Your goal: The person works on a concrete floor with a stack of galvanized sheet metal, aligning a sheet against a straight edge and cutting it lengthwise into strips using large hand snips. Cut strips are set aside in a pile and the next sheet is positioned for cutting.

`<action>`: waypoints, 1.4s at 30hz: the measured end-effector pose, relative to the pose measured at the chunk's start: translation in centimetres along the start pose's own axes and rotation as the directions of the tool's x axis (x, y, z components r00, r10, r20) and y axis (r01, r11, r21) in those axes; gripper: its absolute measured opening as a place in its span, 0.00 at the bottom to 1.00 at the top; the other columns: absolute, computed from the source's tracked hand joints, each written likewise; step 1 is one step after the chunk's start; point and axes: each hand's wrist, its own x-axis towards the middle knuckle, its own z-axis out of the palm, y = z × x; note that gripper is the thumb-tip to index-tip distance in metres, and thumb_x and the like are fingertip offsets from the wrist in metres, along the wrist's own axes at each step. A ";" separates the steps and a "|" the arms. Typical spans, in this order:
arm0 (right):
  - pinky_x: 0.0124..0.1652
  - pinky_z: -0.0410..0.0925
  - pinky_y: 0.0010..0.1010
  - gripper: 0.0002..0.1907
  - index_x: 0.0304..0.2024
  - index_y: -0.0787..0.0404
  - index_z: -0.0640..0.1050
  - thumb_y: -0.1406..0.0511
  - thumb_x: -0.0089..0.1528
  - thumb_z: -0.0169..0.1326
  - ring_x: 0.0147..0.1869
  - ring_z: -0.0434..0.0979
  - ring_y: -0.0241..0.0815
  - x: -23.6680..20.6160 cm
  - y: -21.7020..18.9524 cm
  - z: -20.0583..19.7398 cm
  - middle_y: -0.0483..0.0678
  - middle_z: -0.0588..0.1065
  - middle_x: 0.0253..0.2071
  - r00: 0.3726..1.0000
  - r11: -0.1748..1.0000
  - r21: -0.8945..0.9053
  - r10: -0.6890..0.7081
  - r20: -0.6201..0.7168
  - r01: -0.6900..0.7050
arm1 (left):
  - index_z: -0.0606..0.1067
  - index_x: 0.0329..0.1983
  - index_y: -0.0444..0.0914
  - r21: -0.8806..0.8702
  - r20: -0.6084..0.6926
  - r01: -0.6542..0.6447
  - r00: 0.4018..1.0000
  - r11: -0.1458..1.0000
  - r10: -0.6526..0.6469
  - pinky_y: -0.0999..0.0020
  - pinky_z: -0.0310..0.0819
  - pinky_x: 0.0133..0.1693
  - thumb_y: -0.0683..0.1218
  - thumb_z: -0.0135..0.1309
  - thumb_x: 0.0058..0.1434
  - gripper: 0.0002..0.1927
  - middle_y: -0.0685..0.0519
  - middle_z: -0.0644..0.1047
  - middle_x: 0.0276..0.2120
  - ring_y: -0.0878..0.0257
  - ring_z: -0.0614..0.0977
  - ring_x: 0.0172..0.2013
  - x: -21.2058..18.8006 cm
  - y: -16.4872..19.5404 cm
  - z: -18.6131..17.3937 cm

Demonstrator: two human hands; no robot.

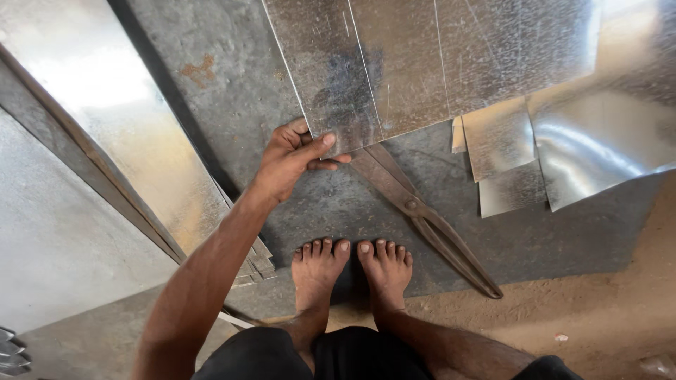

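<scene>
My left hand (292, 158) grips the near corner of a large galvanized metal sheet (422, 63) that lies on the grey floor. The thumb presses on top of the sheet and the fingers curl under its edge. Long rusty metal shears (422, 218) lie on the floor just right of the hand, their blade ends tucked under the sheet's corner and their handles pointing toward the lower right. My bare feet (352, 267) stand side by side just below the hand. My right hand is out of view.
Long folded metal sheets (105, 112) lie stacked along the left. Small rectangular metal off-cuts (503, 151) and a curved shiny sheet (605, 141) sit at the right. A grey floor sheet (232, 77) lies under everything; brown dirt ground (598, 309) lies at the lower right.
</scene>
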 end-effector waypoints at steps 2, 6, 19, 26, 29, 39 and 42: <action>0.52 0.66 0.48 0.23 0.50 0.59 0.74 0.62 0.52 0.60 0.55 0.75 0.58 -0.1 0.2 -0.1 0.55 0.76 0.51 1.000 1.000 0.012 0.002 0.015 -0.002 | 0.75 0.50 0.33 0.012 0.003 0.000 1.000 1.000 0.000 0.68 0.86 0.37 0.43 0.56 0.69 0.10 0.46 0.84 0.44 0.52 0.88 0.43 0.0 0.0 -0.1; 0.51 0.67 0.48 0.23 0.50 0.59 0.75 0.62 0.53 0.61 0.54 0.75 0.57 0.0 0.4 -0.7 0.55 0.76 0.51 0.999 1.000 0.026 0.007 0.041 -0.008 | 0.76 0.51 0.33 0.021 -0.002 0.008 1.000 1.000 -0.008 0.68 0.86 0.37 0.42 0.56 0.69 0.10 0.47 0.83 0.43 0.52 0.89 0.42 -0.1 0.0 0.2; 0.51 0.68 0.46 0.21 0.50 0.60 0.77 0.61 0.56 0.62 0.53 0.76 0.54 0.2 0.3 -1.0 0.54 0.77 0.49 0.998 0.999 0.043 0.024 0.056 -0.027 | 0.75 0.48 0.31 0.051 0.019 -0.036 0.999 0.998 0.035 0.66 0.87 0.37 0.42 0.56 0.72 0.07 0.48 0.81 0.36 0.51 0.90 0.42 -0.3 -0.3 0.0; 0.50 0.69 0.44 0.20 0.50 0.60 0.78 0.60 0.58 0.62 0.52 0.77 0.52 -0.1 -0.6 -1.3 0.54 0.78 0.48 1.000 0.999 0.039 0.015 0.012 -0.015 | 0.74 0.46 0.33 0.025 0.027 -0.068 0.997 0.997 0.068 0.65 0.89 0.37 0.42 0.57 0.70 0.07 0.46 0.83 0.37 0.51 0.89 0.42 -0.4 -0.1 -0.2; 0.50 0.70 0.44 0.20 0.50 0.60 0.78 0.60 0.58 0.62 0.52 0.77 0.51 -1.5 -1.0 -0.8 0.53 0.78 0.48 0.999 0.999 0.039 0.032 -0.003 -0.032 | 0.73 0.43 0.32 -0.002 0.073 -0.067 0.995 0.998 0.067 0.65 0.88 0.37 0.42 0.58 0.71 0.07 0.45 0.84 0.39 0.51 0.90 0.42 -0.4 -0.4 -0.4; 0.49 0.71 0.42 0.19 0.50 0.61 0.80 0.59 0.60 0.63 0.51 0.78 0.48 -6.5 -1.1 -2.1 0.53 0.79 0.47 0.993 0.997 0.068 0.039 -0.113 -0.031 | 0.76 0.47 0.35 0.025 0.009 0.011 1.000 1.000 -0.011 0.67 0.87 0.38 0.42 0.59 0.64 0.10 0.47 0.84 0.44 0.57 0.89 0.40 -6.4 -2.7 2.3; 0.49 0.71 0.42 0.18 0.50 0.61 0.80 0.59 0.61 0.63 0.51 0.79 0.48 -11.4 6.0 -5.6 0.53 0.79 0.47 0.925 0.959 0.106 0.281 -0.254 -0.262 | 0.76 0.54 0.35 0.324 -0.088 0.111 0.992 0.939 -0.087 0.65 0.84 0.39 0.46 0.58 0.67 0.16 0.47 0.84 0.42 0.57 0.87 0.38 -9.8 -2.9 2.7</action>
